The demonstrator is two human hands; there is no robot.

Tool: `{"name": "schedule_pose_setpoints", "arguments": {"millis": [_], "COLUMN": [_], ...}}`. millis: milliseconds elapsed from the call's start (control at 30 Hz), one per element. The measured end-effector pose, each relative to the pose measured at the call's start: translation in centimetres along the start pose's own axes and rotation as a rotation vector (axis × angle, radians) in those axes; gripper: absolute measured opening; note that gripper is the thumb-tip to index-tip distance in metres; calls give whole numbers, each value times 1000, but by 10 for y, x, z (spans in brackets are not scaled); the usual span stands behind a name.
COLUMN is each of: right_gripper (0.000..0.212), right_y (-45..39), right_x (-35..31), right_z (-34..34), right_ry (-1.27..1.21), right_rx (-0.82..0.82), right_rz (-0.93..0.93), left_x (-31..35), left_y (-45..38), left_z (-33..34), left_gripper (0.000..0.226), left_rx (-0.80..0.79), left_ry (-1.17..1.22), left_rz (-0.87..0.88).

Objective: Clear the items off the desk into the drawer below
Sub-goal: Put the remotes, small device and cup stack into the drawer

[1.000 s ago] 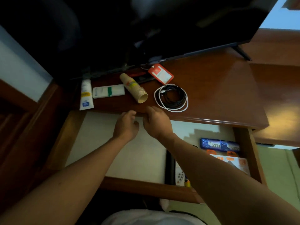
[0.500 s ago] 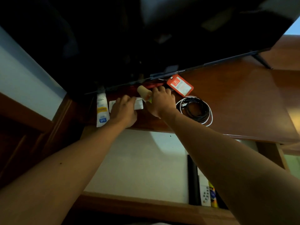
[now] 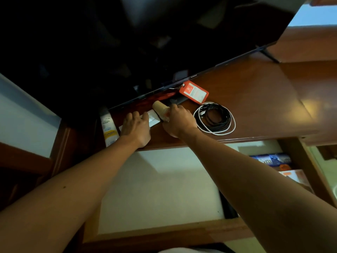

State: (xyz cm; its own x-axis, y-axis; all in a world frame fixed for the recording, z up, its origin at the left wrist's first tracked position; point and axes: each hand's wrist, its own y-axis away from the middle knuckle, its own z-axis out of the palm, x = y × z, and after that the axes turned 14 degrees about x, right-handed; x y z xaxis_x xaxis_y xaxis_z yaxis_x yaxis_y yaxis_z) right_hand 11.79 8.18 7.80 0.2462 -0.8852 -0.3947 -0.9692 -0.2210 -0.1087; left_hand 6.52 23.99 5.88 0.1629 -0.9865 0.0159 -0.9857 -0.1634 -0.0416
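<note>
On the brown desk (image 3: 255, 99), my right hand (image 3: 177, 121) is closed around a stack of tan paper cups (image 3: 160, 109) lying on its side. My left hand (image 3: 135, 127) lies flat over a small white box (image 3: 153, 118), fingers spread across it. A white tube (image 3: 109, 130) lies at the desk's left end. An orange card holder (image 3: 193, 92) and a coiled black and white cable (image 3: 214, 117) rest to the right of my hands. The open drawer (image 3: 164, 227) with a pale bottom sits below the desk edge.
A large dark TV (image 3: 145, 42) stands over the back of the desk, its foot (image 3: 268, 54) at the right. The drawer's right side holds a blue packet (image 3: 271, 159), orange boxes (image 3: 295, 178) and a dark strip (image 3: 228, 207).
Both hands rose from the drawer front to the desk; the right closed on the paper cups and the left settled on the white box.
</note>
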Motion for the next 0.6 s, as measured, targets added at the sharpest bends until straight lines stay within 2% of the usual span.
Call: {"name": "schedule_pose_setpoints", "arguments": {"millis": [133, 300, 467, 600], "right_gripper": [64, 60, 69, 64], "right_y": [16, 45, 92, 122], "right_x": [11, 30, 65, 100], "right_z": [-13, -35, -44, -47], "right_ry": [-68, -162, -203, -166], "right_rx": [20, -3, -23, -60], "right_rz": [60, 154, 195, 178], "left_x": [18, 55, 97, 123], "left_y": [10, 38, 77, 108], "left_z": [-5, -12, -7, 7], "left_gripper": [62, 57, 52, 56], "left_rx": [49, 113, 98, 67], "left_ry": [52, 104, 227, 291], "left_rz": [-20, -108, -199, -241]}}
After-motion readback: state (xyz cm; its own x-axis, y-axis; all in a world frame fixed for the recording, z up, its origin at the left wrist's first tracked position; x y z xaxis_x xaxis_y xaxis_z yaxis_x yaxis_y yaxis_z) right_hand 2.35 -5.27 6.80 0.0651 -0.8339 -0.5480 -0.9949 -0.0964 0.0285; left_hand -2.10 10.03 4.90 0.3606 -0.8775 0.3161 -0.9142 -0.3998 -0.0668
